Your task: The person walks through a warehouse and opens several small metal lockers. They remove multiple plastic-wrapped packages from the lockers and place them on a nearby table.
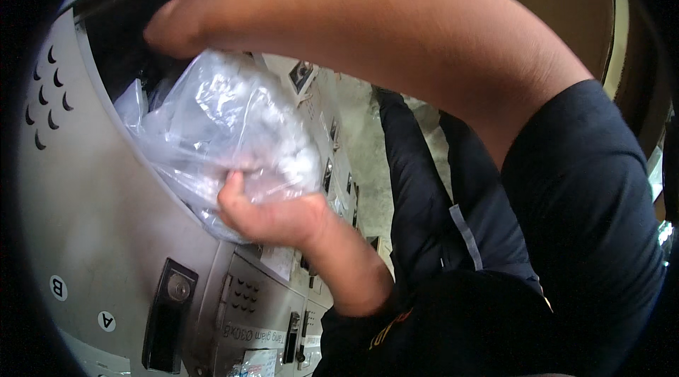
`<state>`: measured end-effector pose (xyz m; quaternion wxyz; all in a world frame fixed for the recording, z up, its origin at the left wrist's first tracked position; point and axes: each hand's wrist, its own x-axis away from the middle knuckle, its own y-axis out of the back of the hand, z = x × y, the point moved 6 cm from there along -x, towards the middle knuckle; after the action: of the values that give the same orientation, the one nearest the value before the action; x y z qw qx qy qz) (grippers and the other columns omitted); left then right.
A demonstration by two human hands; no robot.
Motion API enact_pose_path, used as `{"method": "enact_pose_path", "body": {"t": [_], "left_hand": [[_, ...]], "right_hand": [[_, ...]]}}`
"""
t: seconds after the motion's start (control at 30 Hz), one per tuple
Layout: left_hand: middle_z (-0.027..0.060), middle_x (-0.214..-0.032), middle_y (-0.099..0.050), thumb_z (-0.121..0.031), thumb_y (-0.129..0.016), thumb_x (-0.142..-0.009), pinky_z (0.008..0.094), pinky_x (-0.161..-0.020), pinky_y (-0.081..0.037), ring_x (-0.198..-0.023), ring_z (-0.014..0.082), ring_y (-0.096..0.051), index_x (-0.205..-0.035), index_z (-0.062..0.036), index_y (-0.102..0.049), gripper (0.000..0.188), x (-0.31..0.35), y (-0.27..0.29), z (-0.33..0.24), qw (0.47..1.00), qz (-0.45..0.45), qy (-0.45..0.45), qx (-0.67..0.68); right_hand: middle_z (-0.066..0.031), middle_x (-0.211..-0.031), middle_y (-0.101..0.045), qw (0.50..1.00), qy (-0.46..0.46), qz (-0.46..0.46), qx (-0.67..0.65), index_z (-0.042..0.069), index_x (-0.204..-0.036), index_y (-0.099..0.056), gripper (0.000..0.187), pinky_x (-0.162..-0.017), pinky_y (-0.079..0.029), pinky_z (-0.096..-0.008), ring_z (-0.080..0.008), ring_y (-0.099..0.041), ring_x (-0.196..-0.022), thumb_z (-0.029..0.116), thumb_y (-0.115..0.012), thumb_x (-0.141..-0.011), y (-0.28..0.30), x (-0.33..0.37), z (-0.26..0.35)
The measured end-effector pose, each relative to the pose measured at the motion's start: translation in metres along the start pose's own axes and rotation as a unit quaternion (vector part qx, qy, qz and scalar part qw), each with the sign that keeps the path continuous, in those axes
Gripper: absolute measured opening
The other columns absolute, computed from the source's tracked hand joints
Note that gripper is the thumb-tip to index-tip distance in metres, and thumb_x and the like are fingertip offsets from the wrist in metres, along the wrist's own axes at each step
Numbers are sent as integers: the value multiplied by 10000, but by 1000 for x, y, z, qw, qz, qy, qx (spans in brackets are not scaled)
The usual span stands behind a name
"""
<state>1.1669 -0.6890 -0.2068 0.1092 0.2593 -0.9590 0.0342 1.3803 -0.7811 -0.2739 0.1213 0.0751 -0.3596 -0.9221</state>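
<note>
While I watched through the head camera, the left hand [272, 214] was clamped on the lower edge of a clear plastic bag [226, 122] filled with whitish lumps, holding it at the mouth of a dark opening [120, 44] in a grey metal machine [92, 200]. The right hand [173, 27] reached across above the bag and into that opening; I could not tell whether its fingers were closed on anything, because they disappeared into the dark. I judged that the bag needed a firm pinch from below and steady support at its top, kept level so its contents would not spill against the machine's rim. Inside the opening almost nothing showed apart from pale plastic. The bag's contents were blurred, and the lock panel [170, 317] below was partly cut off.
</note>
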Motion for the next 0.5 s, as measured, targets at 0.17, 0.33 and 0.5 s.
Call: {"method": "enact_pose_path", "body": {"t": [0.17, 0.33, 0.5], "left_hand": [[224, -1192, -638, -156, -596, -933, 410, -923, -526, -1049, 286, -638, -1233, 76, -606, 379, -6, -2, 10, 969, -37, -80, -231], [225, -1371, -513, -164, -569, -1033, 357, -1009, -497, -1198, 236, -560, -1465, 77, -358, 538, -12, -18, 23, 997, 37, 19, -72], [152, -1336, -590, -198, -496, -1064, 407, -1103, -415, -1210, 258, -580, -1456, 24, -452, 453, -17, -25, 29, 919, 306, -23, -248]], "right_hand": [[-212, -1099, -732, 995, -28, 95, -19, 25, -1154, -741, 334, -924, -536, -505, -408, -690, -1049, 236, -607, -932, 13, 0, 40], [-244, -1018, -719, 964, 13, -29, -265, 16, -1154, -707, 411, -906, -538, -500, -417, -679, -1056, 342, -703, -903, 38, 96, 79], [-205, -947, -740, 992, 33, -86, -91, 85, -1105, -734, 369, -879, -560, -494, -391, -717, -977, 355, -749, -854, 49, 118, 69]]}}
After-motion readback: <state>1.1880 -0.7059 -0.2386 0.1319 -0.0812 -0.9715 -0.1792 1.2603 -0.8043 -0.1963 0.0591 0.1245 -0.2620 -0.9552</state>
